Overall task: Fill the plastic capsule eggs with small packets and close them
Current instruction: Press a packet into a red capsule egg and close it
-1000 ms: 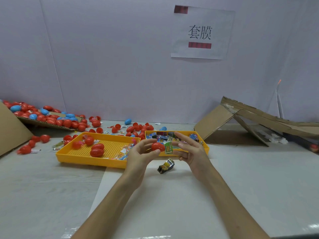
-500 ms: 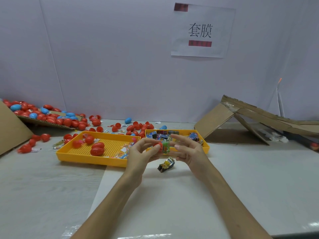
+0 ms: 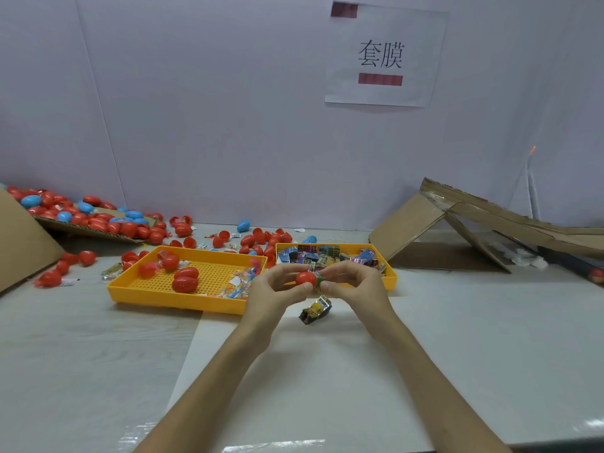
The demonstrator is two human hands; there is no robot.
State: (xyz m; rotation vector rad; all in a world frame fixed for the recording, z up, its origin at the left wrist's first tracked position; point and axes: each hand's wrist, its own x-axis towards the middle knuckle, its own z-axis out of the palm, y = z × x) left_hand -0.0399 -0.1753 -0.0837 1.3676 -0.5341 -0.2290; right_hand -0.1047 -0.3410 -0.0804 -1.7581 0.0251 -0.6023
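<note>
The left grip (image 3: 277, 289) is clamped on a red capsule egg (image 3: 305, 279), thumb beneath and fingers curled over its top; the right grip (image 3: 356, 286), just beside it, pinches a small green packet (image 3: 320, 281) whose end meets the egg's right side; how far the packet sits inside cannot be told; both grips are raised above the bench (image 3: 457, 354). Just below and nearer than the grips, a yellow-and-black packet (image 3: 315, 310) lies on the bench; behind the right grip stands a packet tray (image 3: 390, 276), yellow and full of small packets; left of the left grip an egg tray (image 3: 176, 300), also yellow, holds a few red eggs (image 3: 184, 280) and clear sachets; far beyond to the left, loose eggs (image 3: 98, 220), red and blue, lie heaped on cardboard.
</note>
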